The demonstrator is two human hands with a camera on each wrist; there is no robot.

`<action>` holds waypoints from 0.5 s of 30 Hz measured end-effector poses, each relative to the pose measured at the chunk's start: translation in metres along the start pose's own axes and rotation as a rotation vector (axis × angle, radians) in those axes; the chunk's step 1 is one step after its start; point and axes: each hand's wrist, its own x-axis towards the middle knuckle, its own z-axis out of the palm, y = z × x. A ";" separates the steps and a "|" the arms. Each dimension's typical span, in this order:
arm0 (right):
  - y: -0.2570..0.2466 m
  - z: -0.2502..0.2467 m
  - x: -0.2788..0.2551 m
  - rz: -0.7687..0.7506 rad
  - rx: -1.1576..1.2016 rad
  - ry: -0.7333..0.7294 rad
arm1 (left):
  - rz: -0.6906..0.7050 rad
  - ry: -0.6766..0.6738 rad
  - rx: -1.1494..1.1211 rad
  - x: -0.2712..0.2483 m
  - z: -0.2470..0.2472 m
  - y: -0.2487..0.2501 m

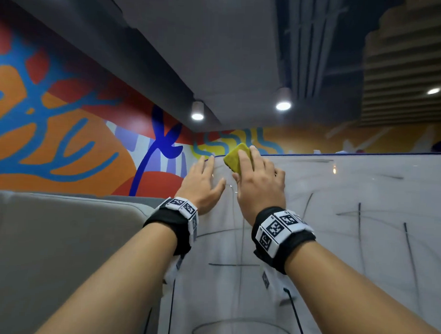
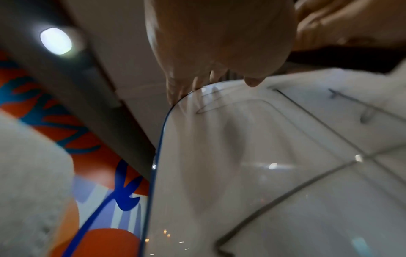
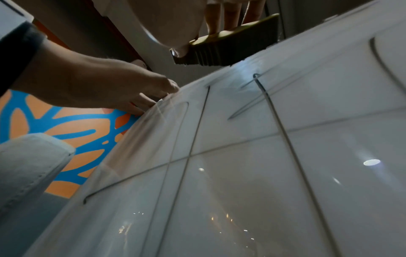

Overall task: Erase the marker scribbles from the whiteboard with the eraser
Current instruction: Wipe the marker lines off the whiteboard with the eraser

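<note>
A white whiteboard (image 1: 338, 196) with a blue rim stands in front of me, crossed by dark marker lines (image 1: 359, 234) and curves. My right hand (image 1: 259, 178) grips a yellow eraser (image 1: 236, 157) near the board's top left corner. In the right wrist view the eraser (image 3: 228, 48) shows its dark ribbed felt face tilted just off the board (image 3: 241, 173), fingers along its yellow back. My left hand (image 1: 205, 181) lies flat with straight fingers against the board's top left edge. The left wrist view shows its fingertips (image 2: 175, 90) at the blue rim (image 2: 160, 139).
A grey padded sofa back (image 1: 62, 236) stands left of the board. Behind it rises a wall mural (image 1: 53, 136) in orange, blue and red. Ceiling spotlights (image 1: 283, 105) shine overhead. Marker lines (image 3: 285, 139) cover most of the board below and right of the eraser.
</note>
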 end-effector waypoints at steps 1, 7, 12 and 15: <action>0.001 0.000 0.004 0.002 -0.011 -0.011 | 0.024 -0.004 0.030 0.000 0.000 -0.003; 0.010 0.013 0.013 0.027 -0.056 -0.070 | 0.171 -0.093 0.154 -0.014 0.003 -0.035; 0.004 0.029 0.013 0.030 -0.092 -0.125 | 0.200 0.009 0.059 -0.006 0.020 -0.043; 0.004 0.033 0.013 0.027 -0.106 -0.155 | 0.087 0.012 -0.132 0.002 0.026 -0.046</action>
